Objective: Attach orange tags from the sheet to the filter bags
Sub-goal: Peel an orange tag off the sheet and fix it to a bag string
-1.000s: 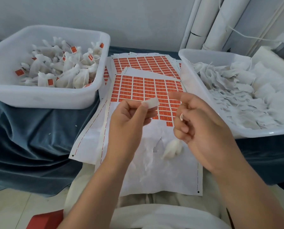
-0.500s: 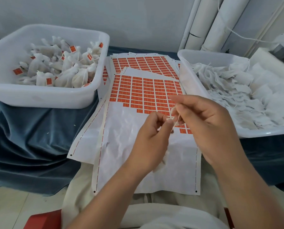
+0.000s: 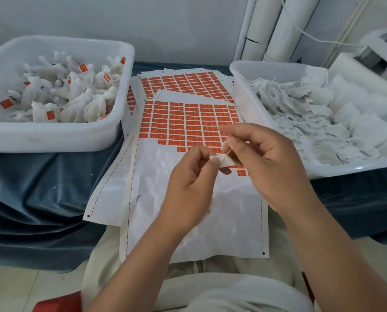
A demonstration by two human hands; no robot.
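A sheet of orange tags (image 3: pixel 183 122) lies on my lap and the table edge, its lower half peeled white. Over it, my left hand (image 3: pixel 188 188) pinches a small tag (image 3: pixel 226 159), seen from its white back. My right hand (image 3: pixel 271 163) pinches the thin string (image 3: pixel 228 152) that runs onto the tag. A filter bag (image 3: pixel 205 216) hangs below my left hand, mostly hidden by it.
A white bin (image 3: pixel 53 136) at the left holds tagged filter bags. A white bin (image 3: pixel 251 104) at the right holds untagged bags. More tag sheets (image 3: pixel 183 83) lie behind. Blue cloth (image 3: pixel 42 188) covers the table. White pipes (image 3: pixel 278 25) stand at the back.
Both hands came together over the lower right of the tag sheet. My left hand brought the tag to the string held by my right hand, and the bag swung behind my left hand.
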